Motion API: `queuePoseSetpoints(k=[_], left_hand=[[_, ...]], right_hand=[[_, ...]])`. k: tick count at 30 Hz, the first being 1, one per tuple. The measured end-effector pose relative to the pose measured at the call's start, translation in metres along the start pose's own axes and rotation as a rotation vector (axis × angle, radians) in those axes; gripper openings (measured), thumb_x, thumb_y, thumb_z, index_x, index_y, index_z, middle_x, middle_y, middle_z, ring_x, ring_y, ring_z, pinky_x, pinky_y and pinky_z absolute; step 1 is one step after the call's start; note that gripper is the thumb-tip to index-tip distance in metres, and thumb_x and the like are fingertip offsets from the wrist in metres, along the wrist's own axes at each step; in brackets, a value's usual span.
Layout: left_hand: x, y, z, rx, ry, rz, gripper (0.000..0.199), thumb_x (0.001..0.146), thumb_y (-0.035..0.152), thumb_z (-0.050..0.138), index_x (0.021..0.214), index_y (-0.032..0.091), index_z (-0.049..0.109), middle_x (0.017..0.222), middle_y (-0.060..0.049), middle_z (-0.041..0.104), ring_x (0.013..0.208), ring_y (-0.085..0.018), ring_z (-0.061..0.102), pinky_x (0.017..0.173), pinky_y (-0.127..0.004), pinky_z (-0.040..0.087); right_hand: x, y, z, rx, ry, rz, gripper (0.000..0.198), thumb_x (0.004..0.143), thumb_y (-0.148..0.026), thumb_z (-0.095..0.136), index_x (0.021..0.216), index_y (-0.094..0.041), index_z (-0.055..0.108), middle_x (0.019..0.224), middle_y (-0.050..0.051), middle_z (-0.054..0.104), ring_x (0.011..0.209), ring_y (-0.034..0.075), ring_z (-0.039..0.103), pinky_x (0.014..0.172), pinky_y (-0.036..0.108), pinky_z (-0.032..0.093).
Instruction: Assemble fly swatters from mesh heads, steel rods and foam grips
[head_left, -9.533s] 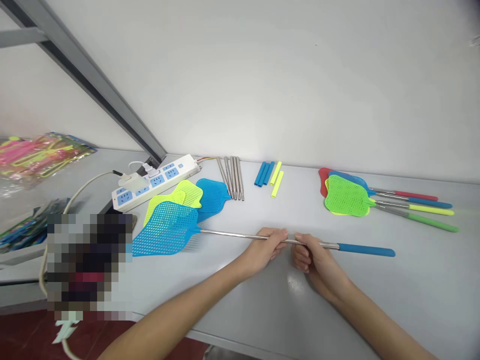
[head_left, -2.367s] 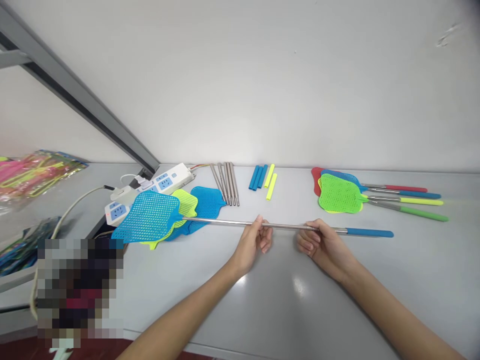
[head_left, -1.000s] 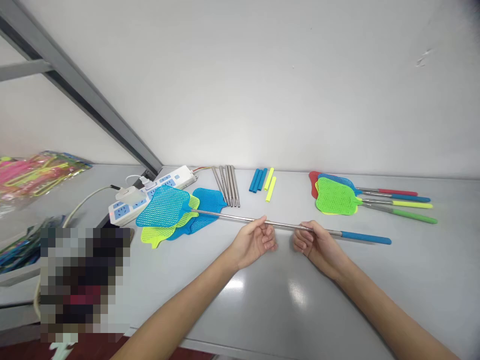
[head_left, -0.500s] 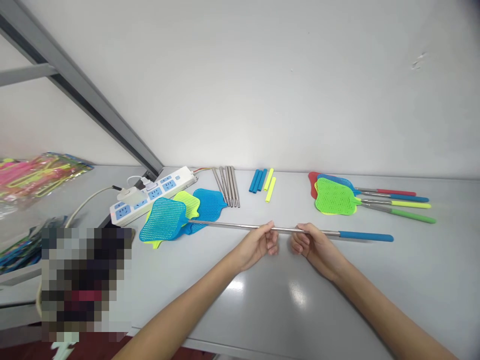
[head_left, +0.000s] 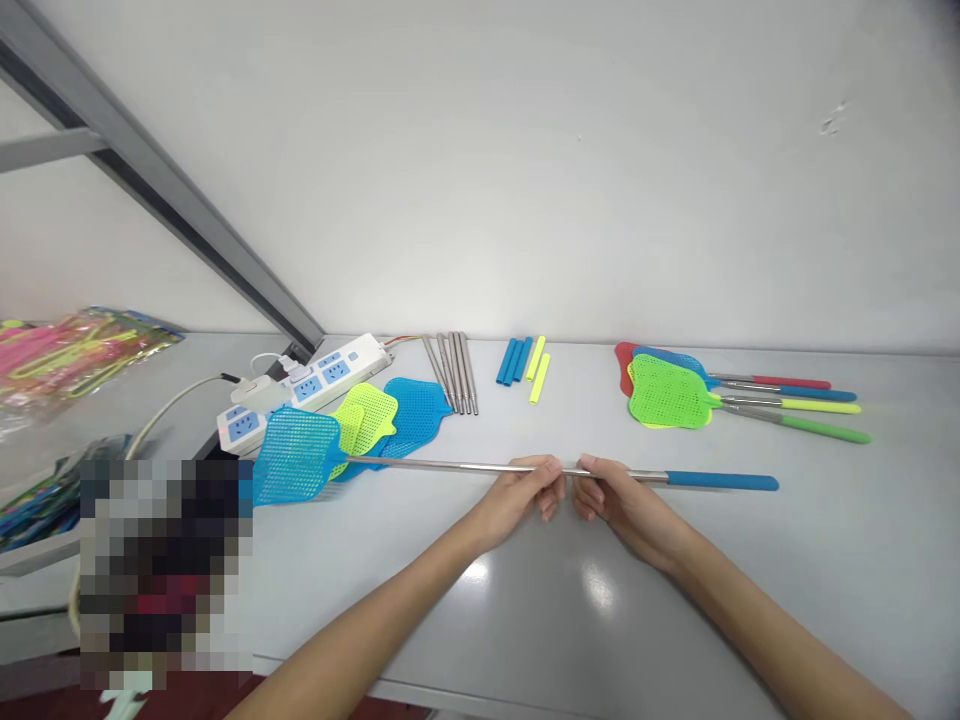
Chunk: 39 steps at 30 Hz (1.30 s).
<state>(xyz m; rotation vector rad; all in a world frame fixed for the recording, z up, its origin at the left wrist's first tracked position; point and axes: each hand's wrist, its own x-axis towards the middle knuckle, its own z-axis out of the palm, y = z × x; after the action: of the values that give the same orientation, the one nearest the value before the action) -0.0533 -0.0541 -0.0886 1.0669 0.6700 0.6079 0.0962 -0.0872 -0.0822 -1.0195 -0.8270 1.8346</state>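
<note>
Held in left hand (head_left: 529,490) and right hand (head_left: 615,492), over the tabletop (head_left: 525,620): blue fly swatter (head_left: 461,466), in front of the parts laid out near the wall (head_left: 570,200). Long axis: side to side, roughly parallel to the rear edge of the tabletop, with a slight fall toward the right as viewed. At the left end, pointing left: mesh head (head_left: 296,458), its left edge blurred out. At the right end, pointing right: blue grip (head_left: 722,481). Straight between the two: thin steel shaft (head_left: 420,463). Fingers of the left hand: in a narrow pinch on the shaft, the others curled below. Fingers of the right hand: likewise pinched on the shaft, just beside the left hand, with bare metal between hand and grip. Overlapped by the swatter as viewed: loose yellow heads (head_left: 375,418) and loose blue heads (head_left: 416,408). Behind these: white power strip (head_left: 330,378). Farther right along the rear: steel rods (head_left: 469,375), three blue tubes (head_left: 514,362), two yellow tubes (head_left: 539,380). At far right: stacked swatters (head_left: 670,392), heads to the left, red, blue, yellow and green grips to the right.
</note>
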Motion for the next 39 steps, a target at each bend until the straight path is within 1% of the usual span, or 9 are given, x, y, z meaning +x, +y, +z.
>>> queuePoseSetpoints(k=[4,9,17,20,26,31,34,37,39], left_hand=[[-0.003,0.003,0.002,0.136,0.002,0.020,0.033,0.079,0.039,0.042,0.058,0.014,0.048,0.049,0.003,0.039,0.049,-0.008,0.040,0.052,-0.023,0.033],[-0.003,0.001,0.000,0.152,-0.027,0.019,0.034,0.079,0.037,0.042,0.055,0.014,0.046,0.050,0.002,0.042,0.049,-0.009,0.042,0.052,-0.023,0.033],[0.000,-0.001,-0.001,0.095,-0.008,-0.022,0.035,0.079,0.034,0.040,0.052,0.013,0.048,0.046,0.002,0.041,0.049,-0.010,0.041,0.054,-0.024,0.034],[0.001,-0.002,-0.002,0.066,-0.009,-0.027,0.034,0.079,0.031,0.040,0.052,0.013,0.048,0.046,0.002,0.040,0.048,-0.009,0.040,0.053,-0.024,0.033],[0.001,0.002,0.002,-0.043,-0.090,-0.025,0.033,0.079,0.028,0.035,0.056,0.012,0.052,0.050,-0.002,0.050,0.049,-0.012,0.044,0.054,-0.026,0.035],[-0.001,0.007,0.007,-0.078,-0.113,0.010,0.037,0.080,0.028,0.029,0.056,0.012,0.053,0.049,-0.002,0.050,0.054,-0.015,0.049,0.059,-0.028,0.037],[-0.001,0.006,0.006,-0.074,-0.089,0.000,0.038,0.081,0.029,0.028,0.052,0.013,0.048,0.048,-0.002,0.048,0.053,-0.014,0.048,0.059,-0.028,0.036],[-0.002,0.003,0.004,-0.054,-0.031,-0.054,0.034,0.079,0.028,0.032,0.049,0.015,0.041,0.043,0.001,0.041,0.048,-0.012,0.043,0.055,-0.026,0.034],[-0.002,0.000,0.004,-0.047,0.005,-0.093,0.032,0.078,0.028,0.034,0.048,0.016,0.037,0.041,0.003,0.038,0.045,-0.010,0.039,0.052,-0.025,0.032]], right_hand=[[-0.001,0.004,0.003,0.014,-0.074,0.009,0.038,0.081,-0.038,0.036,0.049,-0.018,0.037,0.052,-0.001,0.036,0.054,0.013,0.039,0.056,0.028,0.028],[-0.003,0.006,0.007,0.036,-0.115,0.011,0.039,0.082,-0.041,0.034,0.052,-0.017,0.038,0.060,0.003,0.045,0.062,0.015,0.043,0.054,0.028,0.027],[-0.002,0.007,0.007,0.032,-0.069,0.043,0.042,0.079,-0.046,0.038,0.050,-0.016,0.039,0.059,0.002,0.047,0.054,0.012,0.039,0.054,0.026,0.029],[-0.002,0.007,0.008,0.049,-0.043,0.041,0.041,0.077,-0.046,0.041,0.049,-0.017,0.040,0.057,0.002,0.046,0.054,0.012,0.040,0.053,0.026,0.029],[-0.002,0.005,0.010,0.076,-0.006,0.057,0.038,0.077,-0.040,0.043,0.048,-0.017,0.039,0.056,0.002,0.047,0.055,0.013,0.044,0.054,0.026,0.029],[-0.003,0.003,0.011,0.101,-0.006,0.043,0.036,0.078,-0.034,0.040,0.047,-0.017,0.038,0.056,0.003,0.049,0.055,0.013,0.045,0.055,0.027,0.029],[-0.004,0.004,0.011,0.105,0.026,0.053,0.037,0.078,-0.035,0.041,0.045,-0.017,0.037,0.052,0.001,0.045,0.053,0.013,0.042,0.057,0.028,0.030],[-0.004,0.008,0.011,0.112,0.135,0.066,0.038,0.075,-0.036,0.046,0.044,-0.018,0.033,0.046,-0.003,0.031,0.047,0.011,0.035,0.055,0.027,0.029],[-0.004,0.011,0.011,0.108,0.216,0.057,0.039,0.073,-0.036,0.048,0.043,-0.019,0.030,0.045,-0.004,0.026,0.045,0.010,0.032,0.052,0.027,0.028]])
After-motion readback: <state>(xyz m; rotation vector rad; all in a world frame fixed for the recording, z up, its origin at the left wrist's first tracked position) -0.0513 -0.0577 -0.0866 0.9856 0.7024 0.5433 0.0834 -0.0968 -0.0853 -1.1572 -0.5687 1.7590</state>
